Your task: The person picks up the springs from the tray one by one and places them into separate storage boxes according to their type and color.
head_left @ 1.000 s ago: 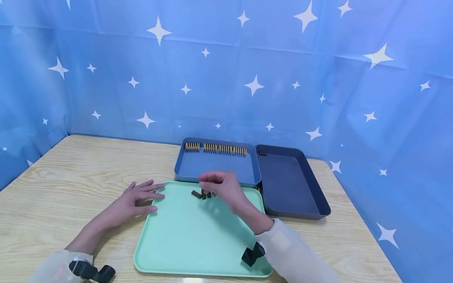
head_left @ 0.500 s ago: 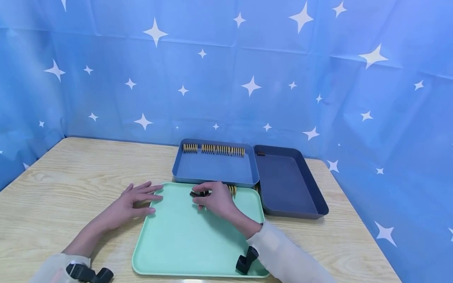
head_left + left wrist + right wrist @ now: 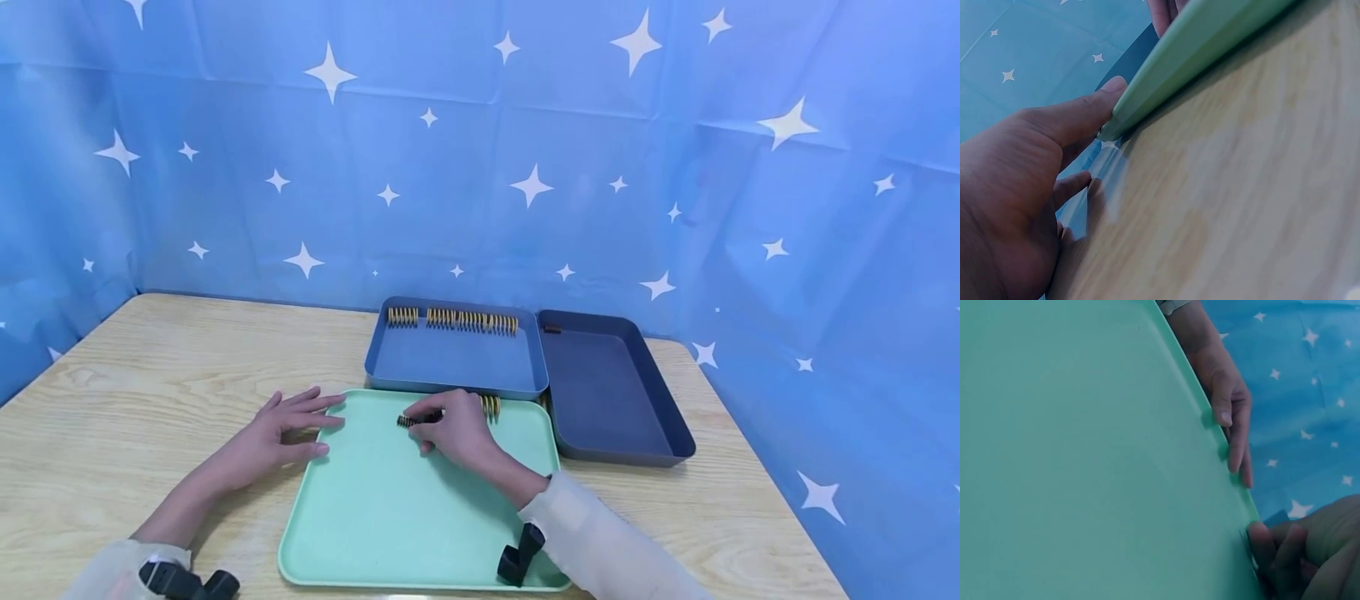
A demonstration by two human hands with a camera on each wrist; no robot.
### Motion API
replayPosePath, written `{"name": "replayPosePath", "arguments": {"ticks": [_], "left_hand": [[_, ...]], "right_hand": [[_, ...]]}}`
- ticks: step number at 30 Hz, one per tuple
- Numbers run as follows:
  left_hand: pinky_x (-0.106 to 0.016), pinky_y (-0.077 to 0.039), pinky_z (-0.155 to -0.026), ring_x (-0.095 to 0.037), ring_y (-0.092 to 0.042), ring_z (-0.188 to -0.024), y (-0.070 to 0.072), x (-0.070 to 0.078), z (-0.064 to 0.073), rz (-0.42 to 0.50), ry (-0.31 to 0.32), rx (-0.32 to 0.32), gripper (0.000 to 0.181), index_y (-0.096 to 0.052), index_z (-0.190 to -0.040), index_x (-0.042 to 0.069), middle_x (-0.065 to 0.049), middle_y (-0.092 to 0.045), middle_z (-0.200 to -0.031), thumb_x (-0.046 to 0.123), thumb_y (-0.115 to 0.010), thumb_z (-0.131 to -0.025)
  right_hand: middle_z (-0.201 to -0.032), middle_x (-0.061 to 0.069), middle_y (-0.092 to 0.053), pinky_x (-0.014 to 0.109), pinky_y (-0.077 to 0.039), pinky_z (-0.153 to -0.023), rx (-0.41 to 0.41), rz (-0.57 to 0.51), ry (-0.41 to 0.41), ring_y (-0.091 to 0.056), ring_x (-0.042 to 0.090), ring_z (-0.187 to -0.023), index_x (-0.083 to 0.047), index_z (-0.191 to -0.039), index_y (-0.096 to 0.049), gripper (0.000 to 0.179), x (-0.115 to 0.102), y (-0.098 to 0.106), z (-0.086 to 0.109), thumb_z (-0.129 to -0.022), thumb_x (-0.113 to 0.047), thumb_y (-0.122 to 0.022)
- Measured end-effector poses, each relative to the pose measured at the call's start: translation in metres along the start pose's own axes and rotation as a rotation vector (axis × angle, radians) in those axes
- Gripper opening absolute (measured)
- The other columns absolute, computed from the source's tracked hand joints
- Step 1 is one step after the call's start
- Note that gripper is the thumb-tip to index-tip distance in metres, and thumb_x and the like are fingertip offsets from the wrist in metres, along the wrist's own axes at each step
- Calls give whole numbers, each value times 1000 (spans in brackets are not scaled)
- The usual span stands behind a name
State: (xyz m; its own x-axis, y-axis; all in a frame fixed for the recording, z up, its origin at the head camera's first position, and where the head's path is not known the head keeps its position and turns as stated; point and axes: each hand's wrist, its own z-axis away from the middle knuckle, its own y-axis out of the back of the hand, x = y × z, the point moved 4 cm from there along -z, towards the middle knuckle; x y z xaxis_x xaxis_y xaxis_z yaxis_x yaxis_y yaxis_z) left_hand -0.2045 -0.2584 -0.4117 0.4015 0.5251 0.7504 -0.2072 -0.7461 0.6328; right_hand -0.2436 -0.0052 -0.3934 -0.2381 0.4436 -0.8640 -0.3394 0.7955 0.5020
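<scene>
My right hand [image 3: 459, 432] is over the far part of the green tray [image 3: 390, 508], thumb and forefinger pinching at small black springs [image 3: 406, 421]. One end of the springs shows left of the fingertips; the rest is hidden by the hand. Just right of the knuckles, yellow springs [image 3: 490, 407] stand at the tray's far edge. My left hand [image 3: 281, 437] rests at the tray's left rim with its fingers spread and straight. The left wrist view shows its thumb [image 3: 1110, 87] against the rim. In the right wrist view the springs are mostly covered by my curled fingers [image 3: 1263, 544].
Behind the tray is a blue box [image 3: 457, 362] with a row of yellow springs [image 3: 472, 321] along its back wall. A dark box [image 3: 615, 400] stands to the right, holding a small dark spring [image 3: 552, 329] in its back left corner. A starry curtain [image 3: 480, 167] hangs behind the wooden table [image 3: 187, 358].
My right hand has come down and slightly left onto the black springs, its fingers closing on them. Yellow springs behind it came into view. The left hand has stayed at the rim.
</scene>
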Motion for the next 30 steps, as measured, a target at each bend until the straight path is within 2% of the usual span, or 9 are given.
{"name": "replayPosePath", "arguments": {"ticks": [4,9,14,20,30], "left_hand": [[-65,8,-107,-41,-20,-140,0,0,-1,-4,-3,0,36,-68,-120,20,-4,-47,-143,30,-71,-86],[-66,8,-106,-41,-19,-140,-1,0,-1,4,-4,-1,36,-68,-120,20,-4,-47,-143,30,-72,-86],[-66,8,-106,-42,-19,-140,-1,-1,0,6,-5,-1,36,-68,-120,19,-5,-47,-144,29,-72,-86],[-66,8,-106,-42,-20,-140,-1,0,0,5,-7,-3,37,-68,-121,19,-5,-47,-144,29,-71,-86],[-66,8,-106,-42,-20,-140,-2,-1,-1,12,-14,-4,37,-68,-121,19,-5,-47,-144,29,-71,-86]], "right_hand": [[-84,-6,-70,28,-52,-52,-35,8,11,-63,14,-50,-15,-94,-77,17,1,-1,1,-81,-4,-76],[-86,-6,-70,29,-51,-52,-70,-14,-12,-64,15,-51,-15,-94,-77,18,2,-2,2,-80,-5,-77],[-82,-5,-70,29,-50,-48,-86,-31,-17,-64,17,-51,-14,-93,-77,18,4,-3,2,-79,-4,-78],[-77,-7,-70,25,-44,-43,-113,8,3,-64,16,-51,-17,-90,-77,16,5,-4,1,-79,-6,-78],[-78,-7,-71,24,-42,-44,-133,9,20,-64,15,-50,-15,-89,-77,13,3,-4,3,-79,-6,-78]]}}
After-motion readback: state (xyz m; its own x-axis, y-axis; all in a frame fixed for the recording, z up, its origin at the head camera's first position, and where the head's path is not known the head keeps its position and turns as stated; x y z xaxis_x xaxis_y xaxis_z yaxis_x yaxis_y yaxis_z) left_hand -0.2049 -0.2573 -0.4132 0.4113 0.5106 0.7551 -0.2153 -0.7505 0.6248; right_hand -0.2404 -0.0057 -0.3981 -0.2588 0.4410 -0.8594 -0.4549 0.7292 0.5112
